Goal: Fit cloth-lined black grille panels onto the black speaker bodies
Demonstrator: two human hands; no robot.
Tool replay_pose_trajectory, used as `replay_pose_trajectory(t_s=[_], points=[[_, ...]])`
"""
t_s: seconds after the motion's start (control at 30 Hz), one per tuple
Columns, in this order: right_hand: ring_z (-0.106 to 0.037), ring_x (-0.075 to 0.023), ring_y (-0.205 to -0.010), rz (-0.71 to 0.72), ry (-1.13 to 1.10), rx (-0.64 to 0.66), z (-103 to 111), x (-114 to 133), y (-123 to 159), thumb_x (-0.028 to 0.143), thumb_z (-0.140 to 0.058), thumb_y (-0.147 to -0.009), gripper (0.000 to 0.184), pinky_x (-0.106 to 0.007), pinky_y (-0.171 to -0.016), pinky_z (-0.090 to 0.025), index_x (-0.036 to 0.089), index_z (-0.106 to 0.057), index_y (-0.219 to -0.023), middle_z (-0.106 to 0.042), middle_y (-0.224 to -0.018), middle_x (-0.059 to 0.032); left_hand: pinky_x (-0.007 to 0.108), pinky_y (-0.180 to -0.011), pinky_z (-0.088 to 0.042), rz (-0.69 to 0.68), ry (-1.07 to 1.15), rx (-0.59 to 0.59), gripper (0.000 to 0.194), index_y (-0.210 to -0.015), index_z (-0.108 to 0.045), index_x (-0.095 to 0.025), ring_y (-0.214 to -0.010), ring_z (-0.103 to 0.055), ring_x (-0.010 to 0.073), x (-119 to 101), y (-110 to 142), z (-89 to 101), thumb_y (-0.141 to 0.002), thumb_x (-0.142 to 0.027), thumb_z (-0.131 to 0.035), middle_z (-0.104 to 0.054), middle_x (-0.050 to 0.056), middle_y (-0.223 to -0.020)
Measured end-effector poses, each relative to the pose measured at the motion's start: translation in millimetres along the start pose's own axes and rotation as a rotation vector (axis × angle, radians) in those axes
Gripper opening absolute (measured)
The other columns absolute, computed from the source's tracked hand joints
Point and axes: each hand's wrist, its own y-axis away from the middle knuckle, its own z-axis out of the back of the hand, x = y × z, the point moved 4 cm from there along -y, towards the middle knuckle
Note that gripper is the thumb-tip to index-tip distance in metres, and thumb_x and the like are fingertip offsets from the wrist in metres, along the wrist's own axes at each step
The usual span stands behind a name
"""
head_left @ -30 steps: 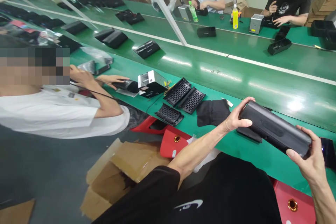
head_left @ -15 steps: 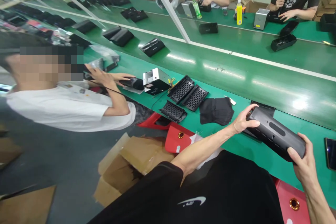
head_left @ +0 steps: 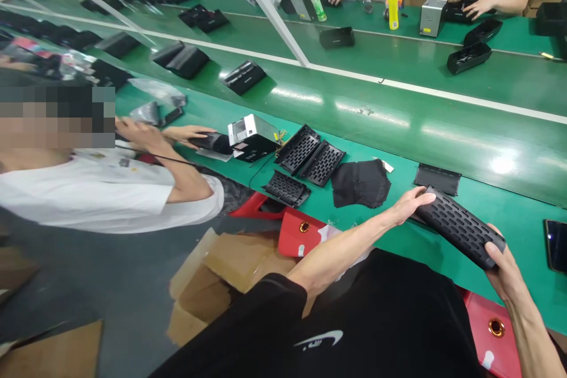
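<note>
A black speaker housing (head_left: 463,225) with a slotted grille side facing up is held between both hands over the green bench. My left hand (head_left: 414,204) grips its far left end, thumb on top. Round the near right end, my right hand (head_left: 502,260) is closed with its thumb on the upper edge. Just beyond the housing lies a flat black panel (head_left: 437,179). To the left sit a stack of black cloth sheets (head_left: 361,183) and several black perforated grille shells (head_left: 322,162).
A silver and black box (head_left: 254,137) stands on the bench beside a co-worker in a white shirt (head_left: 101,195). A phone (head_left: 557,245) lies at the right edge. Black housings (head_left: 243,77) rest on the green conveyor (head_left: 354,91). Open cardboard boxes (head_left: 239,257) are on the floor.
Both hands have rolled the housing, so its slotted grille side now faces up instead of the smooth side. The view has shifted slightly.
</note>
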Motion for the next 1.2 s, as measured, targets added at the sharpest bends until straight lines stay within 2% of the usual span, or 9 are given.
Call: replay_pose_trajectory(t_s=[0.17, 0.3, 0.43, 0.6, 0.73, 0.9, 0.97, 1.07, 1.2], points=[[-0.065, -0.0342, -0.127, 0.058, -0.017, -0.051, -8, -9, 7, 0.056, -0.084, -0.078, 0.073, -0.056, -0.11, -0.05, 0.028, -0.06, -0.141, -0.068, -0.138, -0.0107, 0.056, -0.125, -0.034, 0.077, -0.018, 0.049, 0.086, -0.146, -0.063, -0.019, -0.148, -0.049, 0.0393, -9, 6, 1.4, -0.074, -0.062, -0.084, -0.062, 0.017, -0.151], [-0.064, -0.0362, -0.129, 0.033, -0.026, -0.066, -9, -13, 8, 0.058, -0.086, -0.073, 0.071, -0.056, -0.111, -0.05, 0.025, -0.066, -0.133, -0.071, -0.134, -0.0116, 0.055, -0.128, -0.031, 0.08, 0.02, 0.126, 0.104, -0.158, -0.052, -0.026, -0.153, -0.043, 0.0388, -18, 13, 1.4, -0.067, -0.059, -0.09, -0.048, 0.013, -0.166], [-0.064, -0.0365, -0.128, -0.001, -0.11, -0.072, -14, -16, 12, 0.058, -0.089, -0.071, 0.072, -0.057, -0.109, -0.052, 0.025, -0.069, -0.132, -0.069, -0.138, -0.0125, 0.052, -0.129, -0.033, 0.006, -0.049, 0.068, 0.11, -0.159, -0.052, -0.019, -0.152, -0.046, 0.0406, -20, 10, -0.3, -0.066, -0.066, -0.088, -0.05, 0.015, -0.165], [-0.07, -0.0335, -0.11, -0.022, -0.114, 0.027, -32, -15, 17, 0.055, -0.095, -0.069, 0.083, -0.055, -0.09, -0.063, 0.024, -0.065, -0.14, -0.069, -0.138, -0.0142, 0.051, -0.129, -0.033, 0.04, -0.144, -0.11, 0.11, -0.154, -0.058, -0.018, -0.151, -0.049, 0.0397, -10, -6, 8.7, -0.066, -0.08, -0.081, -0.055, 0.014, -0.161], [-0.071, -0.0278, -0.099, 0.009, -0.18, -0.018, -39, -22, 14, 0.052, -0.094, -0.072, 0.076, -0.046, -0.08, -0.065, 0.024, -0.066, -0.137, -0.071, -0.131, -0.0121, 0.051, -0.123, -0.044, 0.049, -0.183, -0.021, 0.126, -0.16, -0.049, -0.016, -0.146, -0.054, 0.0408, -6, -16, 12.8, -0.057, -0.079, -0.087, -0.053, 0.016, -0.162], [-0.073, -0.0281, -0.093, -0.097, -0.28, 0.019, -35, -39, 7, 0.048, -0.096, -0.068, 0.065, -0.049, -0.079, -0.065, 0.022, -0.072, -0.123, -0.074, -0.123, -0.0126, 0.051, -0.121, -0.044, 0.005, -0.285, -0.121, 0.111, -0.151, -0.06, -0.017, -0.139, -0.059, 0.0402, -8, -24, 13.8, -0.062, -0.079, -0.085, -0.061, 0.016, -0.154], [-0.073, -0.0286, -0.091, -0.116, -0.303, 0.016, -29, -32, -9, 0.047, -0.096, -0.068, 0.059, -0.05, -0.077, -0.065, 0.021, -0.073, -0.116, -0.075, -0.119, -0.0129, 0.048, -0.109, -0.054, 0.001, -0.182, -0.171, 0.106, -0.152, -0.057, -0.019, -0.13, -0.065, 0.0365, -6, -27, 15.0, -0.068, -0.08, -0.08, -0.058, 0.018, -0.156], [-0.072, -0.0298, -0.094, -0.087, -0.366, -0.071, -18, 4, -58, 0.045, -0.09, -0.073, 0.053, -0.051, -0.073, -0.065, 0.021, -0.072, -0.117, -0.075, -0.113, -0.0118, 0.036, -0.083, -0.06, -0.005, 0.004, -0.339, 0.09, -0.145, -0.059, -0.018, -0.108, -0.071, 0.0256, 0, -25, 29.9, -0.078, -0.077, -0.072, -0.06, 0.019, -0.15], [-0.071, -0.0279, -0.089, -0.075, -0.493, -0.293, 0, 76, -146, 0.031, -0.082, -0.076, 0.037, -0.05, -0.068, -0.063, 0.021, -0.07, -0.109, -0.072, -0.108, -0.012, 0.026, -0.067, -0.054, -0.002, 0.049, -0.55, 0.063, -0.116, -0.068, -0.014, -0.084, -0.067, 0.0163, 16, -3, 59.1, -0.078, -0.062, -0.078, -0.071, 0.01, -0.103]])
